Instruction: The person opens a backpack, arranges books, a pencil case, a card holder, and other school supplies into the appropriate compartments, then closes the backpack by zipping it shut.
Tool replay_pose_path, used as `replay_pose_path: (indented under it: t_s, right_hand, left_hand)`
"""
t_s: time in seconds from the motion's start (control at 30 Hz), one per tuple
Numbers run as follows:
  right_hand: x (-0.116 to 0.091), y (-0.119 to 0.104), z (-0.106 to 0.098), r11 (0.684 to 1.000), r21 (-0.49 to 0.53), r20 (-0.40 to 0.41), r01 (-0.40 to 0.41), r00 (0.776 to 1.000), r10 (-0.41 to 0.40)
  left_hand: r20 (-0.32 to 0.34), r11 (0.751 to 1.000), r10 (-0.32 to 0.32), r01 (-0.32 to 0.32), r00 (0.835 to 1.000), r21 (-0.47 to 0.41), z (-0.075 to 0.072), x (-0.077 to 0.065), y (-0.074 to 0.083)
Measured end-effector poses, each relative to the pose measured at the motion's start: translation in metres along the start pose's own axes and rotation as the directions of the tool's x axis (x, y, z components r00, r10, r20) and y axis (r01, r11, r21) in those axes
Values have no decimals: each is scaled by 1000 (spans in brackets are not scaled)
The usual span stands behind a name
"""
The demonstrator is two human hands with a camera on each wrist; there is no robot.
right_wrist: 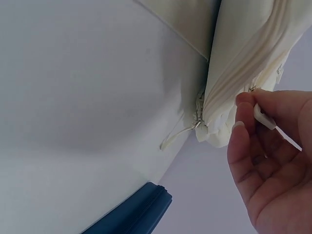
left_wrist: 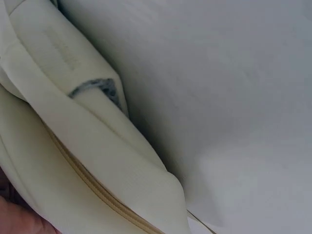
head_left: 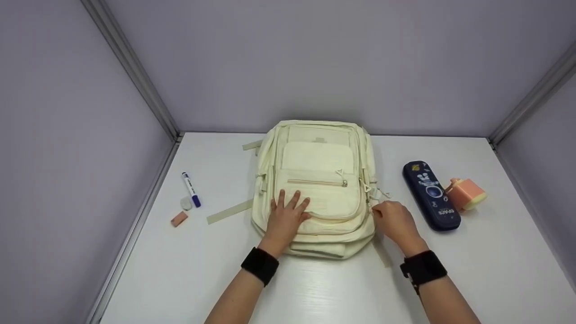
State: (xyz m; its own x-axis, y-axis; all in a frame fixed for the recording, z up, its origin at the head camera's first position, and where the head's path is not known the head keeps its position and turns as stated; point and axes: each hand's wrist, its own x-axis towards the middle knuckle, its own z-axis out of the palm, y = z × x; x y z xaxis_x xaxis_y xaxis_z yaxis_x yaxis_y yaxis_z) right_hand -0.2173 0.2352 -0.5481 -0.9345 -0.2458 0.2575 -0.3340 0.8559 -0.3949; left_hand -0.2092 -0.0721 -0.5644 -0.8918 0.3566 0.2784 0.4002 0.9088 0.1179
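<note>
The left hand lies palm down, fingers spread; the right hand pinches, its fingers curled.

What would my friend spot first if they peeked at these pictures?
Probably the big cream backpack in the middle of the head view. The left hand rests spread on its front; the right hand pinches a zipper pull at its side. Next comes the dark blue case on the right.

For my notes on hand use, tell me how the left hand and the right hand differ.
The left hand has its fingers spread; the right hand has its fingers curled. The left hand rests on the front of the backpack, while the right hand pinches a zipper pull at its side. Both wrists wear black bands.
</note>
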Motion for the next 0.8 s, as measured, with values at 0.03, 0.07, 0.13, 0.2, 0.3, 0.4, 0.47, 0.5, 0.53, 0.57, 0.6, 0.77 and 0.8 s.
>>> replay_pose_path:
  t_s: [0.03, 0.07, 0.13, 0.2, 0.3, 0.4, 0.47, 0.5, 0.53, 0.57, 0.6, 0.77, 0.8]
  right_hand:
    - [-2, -1, 0, 1000, 0, 3, 0, 1000, 0]
    - [-4, -3, 0, 1000, -1, 5, 1, 1000, -1]
    - [-7, -6, -1, 1000, -1, 4, -1, 1000, 1]
    - [-9, -9, -2, 1000, 2, 7, -11, 1000, 11]
    - [-12, -13, -4, 999, 17, 25, -47, 999, 47]
    - [-18, -19, -4, 996, 25, 31, -85, 996, 84]
    - [-23, -22, -4, 994, 26, 29, -102, 994, 101]
    - [-25, -24, -3, 994, 28, 27, -107, 994, 107]
    - [-27, -26, -3, 993, 30, 32, -115, 993, 114]
    - [-29, -27, -3, 992, 34, 39, -124, 992, 123]
    - [-31, -29, -3, 991, 40, 46, -131, 991, 129]
    - [-40, -39, -3, 988, 52, 58, -143, 988, 140]
    - [-42, -42, -4, 988, 53, 56, -147, 988, 144]
  left_hand:
    - [8, 1000, -5, 5, 1000, 2, -1, 0, 0]
    - [15, 1000, -10, 10, 1000, 3, -1, 0, 1]
    - [26, 1000, -18, 18, 999, 1, -2, 0, 2]
    - [30, 1000, -23, 23, 999, 3, -2, 1, 2]
    - [34, 1000, -30, 30, 999, -1, -2, 1, 2]
    - [27, 999, -32, 32, 999, -9, -2, 2, 4]
    - [20, 999, -33, 34, 999, -21, -2, 2, 5]
    - [17, 999, -35, 36, 999, -30, -3, 2, 5]
    - [18, 999, -38, 39, 999, -36, -3, 2, 5]
    - [19, 998, -41, 42, 999, -44, -4, 3, 5]
    - [21, 998, -44, 45, 999, -50, -4, 3, 6]
    - [42, 996, -60, 63, 997, -58, -5, 3, 6]
    - [49, 996, -64, 67, 997, -61, -5, 3, 6]
